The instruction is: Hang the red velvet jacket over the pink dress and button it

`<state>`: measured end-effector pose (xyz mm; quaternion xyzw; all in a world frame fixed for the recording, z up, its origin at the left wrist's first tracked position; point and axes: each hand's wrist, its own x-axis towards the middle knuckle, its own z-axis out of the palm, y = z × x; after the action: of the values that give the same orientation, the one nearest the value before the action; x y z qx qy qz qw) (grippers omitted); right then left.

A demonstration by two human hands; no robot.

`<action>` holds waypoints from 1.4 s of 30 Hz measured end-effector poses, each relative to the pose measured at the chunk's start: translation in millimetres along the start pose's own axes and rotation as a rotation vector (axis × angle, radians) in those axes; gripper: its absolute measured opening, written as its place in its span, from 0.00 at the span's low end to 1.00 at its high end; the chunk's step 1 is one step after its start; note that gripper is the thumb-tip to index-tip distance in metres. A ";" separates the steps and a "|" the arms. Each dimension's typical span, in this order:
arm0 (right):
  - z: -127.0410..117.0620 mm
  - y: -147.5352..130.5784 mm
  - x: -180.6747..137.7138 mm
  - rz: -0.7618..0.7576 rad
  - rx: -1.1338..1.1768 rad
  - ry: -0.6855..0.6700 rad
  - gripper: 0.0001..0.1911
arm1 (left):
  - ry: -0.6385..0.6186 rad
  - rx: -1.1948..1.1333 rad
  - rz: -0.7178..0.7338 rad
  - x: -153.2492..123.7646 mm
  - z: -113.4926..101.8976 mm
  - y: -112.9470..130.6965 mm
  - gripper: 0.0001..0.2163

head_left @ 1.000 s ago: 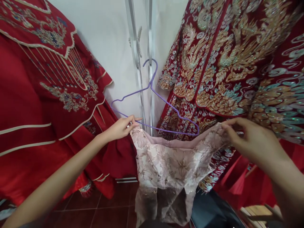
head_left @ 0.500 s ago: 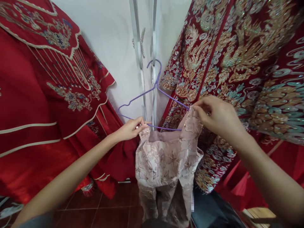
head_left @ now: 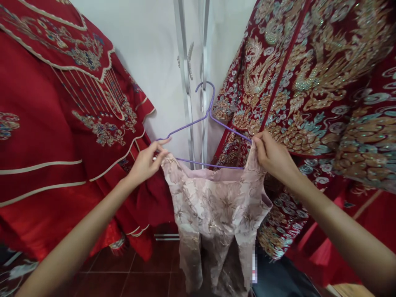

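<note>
- Since half a second earlier, the left hand (head_left: 145, 163) has lifted its corner of the pink brocade garment (head_left: 216, 210) up to the left end of the purple wire hanger (head_left: 206, 123), and the top edge now stretches wider beneath the hanger's bottom bar.
- Left hand: fingers closed in a pinch on the garment's upper left corner, fingertips touching the hanger's left shoulder bend.
- Right hand (head_left: 274, 156): fingers pinched shut on the garment's upper right corner, held against the hanger's right sloping arm.
- Hanger's hook sits high against the chrome rack posts (head_left: 188, 82) by the white wall (head_left: 145, 49); what it hangs from cannot be told.
- Garment hangs from both pinched corners, its body falling straight toward the dark red tiled floor (head_left: 145, 272).
- Progress, as judged: both top corners appear raised to the hanger's two ends, the right one seemingly at or over the wire; whether either corner is actually hooked on cannot be told, and both hands bear the cloth, so seating it and letting go look to be what is left.
- Flanking the scene: a plain red embroidered robe (head_left: 46, 136) at left and a heavily gold-and-silver embroidered red robe (head_left: 309, 74) at right, just behind the right hand.
</note>
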<state>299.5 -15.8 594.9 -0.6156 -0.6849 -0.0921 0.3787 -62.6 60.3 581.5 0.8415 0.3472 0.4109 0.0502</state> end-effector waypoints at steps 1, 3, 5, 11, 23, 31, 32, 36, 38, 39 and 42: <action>-3.5 1.0 0.7 -0.011 -0.004 0.001 0.14 | 0.071 0.064 0.015 -1.6 -8.2 -5.1 0.09; -8.8 3.3 2.2 -0.048 0.009 -0.034 0.16 | 0.184 0.161 0.023 -6.4 -21.3 -16.5 0.08; -10.4 5.6 3.4 -0.087 0.034 -0.082 0.16 | 0.210 0.185 -0.025 -13.1 -29.0 -29.1 0.08; 1.9 10.7 6.2 -0.107 0.087 -0.134 0.16 | 0.055 0.071 -0.242 -30.6 -29.3 -62.5 0.14; -4.9 17.1 13.0 -0.109 0.053 -0.173 0.17 | 0.192 -0.134 -0.289 -17.2 -20.5 -69.9 0.14; -3.5 13.7 12.7 -0.127 0.041 -0.162 0.16 | 0.229 -0.211 -0.327 -31.8 -15.8 -80.0 0.15; -3.5 13.7 12.8 -0.125 0.040 -0.167 0.16 | 0.236 -0.210 -0.329 -33.2 -15.7 -80.3 0.15; -5.1 13.0 12.5 -0.114 0.035 -0.176 0.16 | 0.254 -0.214 -0.334 -38.2 -16.6 -79.2 0.15; -6.1 12.4 12.0 -0.107 0.035 -0.180 0.16 | 0.255 -0.228 -0.335 -40.8 -17.4 -77.7 0.14; -6.5 12.2 11.8 -0.105 0.036 -0.184 0.17 | 0.254 -0.237 -0.338 -42.1 -17.6 -76.7 0.14; -6.6 12.9 12.0 -0.105 0.042 -0.198 0.17 | 0.248 -0.257 -0.339 -44.3 -17.3 -72.3 0.13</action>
<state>314.5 -7.6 602.7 -0.5770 -0.7520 -0.0362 0.3166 -133.1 83.7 537.0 0.7011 0.4316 0.5375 0.1822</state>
